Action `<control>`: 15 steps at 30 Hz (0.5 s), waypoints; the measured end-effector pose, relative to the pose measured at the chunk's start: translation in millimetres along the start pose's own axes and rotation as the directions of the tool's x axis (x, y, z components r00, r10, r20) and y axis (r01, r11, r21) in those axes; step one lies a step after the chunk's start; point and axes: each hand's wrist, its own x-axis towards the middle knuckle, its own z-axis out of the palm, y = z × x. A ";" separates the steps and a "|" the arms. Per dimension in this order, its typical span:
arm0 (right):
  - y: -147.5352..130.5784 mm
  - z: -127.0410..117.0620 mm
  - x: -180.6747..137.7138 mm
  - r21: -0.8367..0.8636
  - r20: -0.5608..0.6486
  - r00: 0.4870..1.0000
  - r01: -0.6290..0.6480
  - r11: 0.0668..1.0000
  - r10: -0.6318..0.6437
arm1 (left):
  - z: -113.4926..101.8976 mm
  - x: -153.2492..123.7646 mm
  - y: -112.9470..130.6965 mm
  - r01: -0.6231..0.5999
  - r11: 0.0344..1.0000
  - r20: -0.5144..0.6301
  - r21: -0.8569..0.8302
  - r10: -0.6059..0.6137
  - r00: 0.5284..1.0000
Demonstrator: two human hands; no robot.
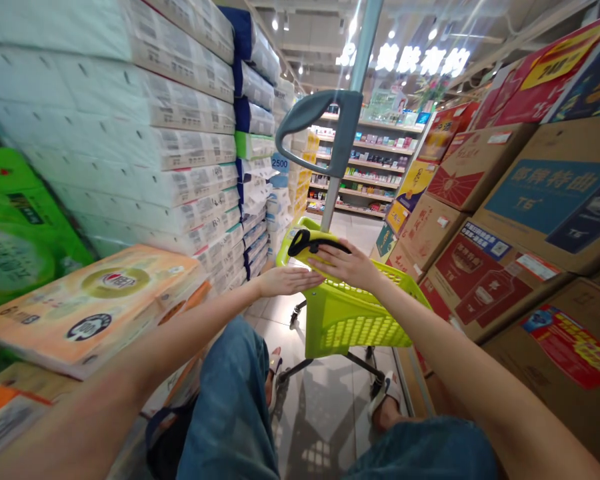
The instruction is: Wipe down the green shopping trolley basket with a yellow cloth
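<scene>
A lime-green shopping cart stands in front of my knees. My left hand lies flat at its near top edge, fingers stretched out together. Over the same edge, my right hand rests with fingers extended, on or just beside a yellow part with a black loop-shaped handle. The right fingers partly cover that black handle. Neither hand is wrapped round anything I can see. Rising from the cart is a metal pole with a grey loop grip, above both hands.
White wrapped tissue packs are stacked high on the left, with an orange pack lower down. Cardboard cartons line the right side. Shelves of small goods stand at the far end. Tiled floor shows between my feet.
</scene>
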 end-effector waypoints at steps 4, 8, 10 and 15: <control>34.6 -25.6 16.7 0.057 0.008 1.000 -0.011 0.998 0.011 | -4.6 2.8 -0.6 -0.022 0.997 0.047 0.075 0.018 0.999; 70.8 -52.5 43.0 0.035 -0.116 0.990 -0.082 0.996 0.085 | -11.2 4.5 -2.1 -0.042 0.991 0.097 0.127 0.029 0.995; 67.3 -48.8 43.3 0.008 -0.134 0.987 -0.093 0.996 0.093 | -11.2 4.4 -2.1 -0.033 0.994 0.097 0.104 0.023 0.995; 13.5 -6.6 8.1 -0.019 -0.041 0.998 0.038 0.999 -0.039 | -3.0 1.5 -0.6 -0.011 1.000 0.095 -0.003 0.011 0.995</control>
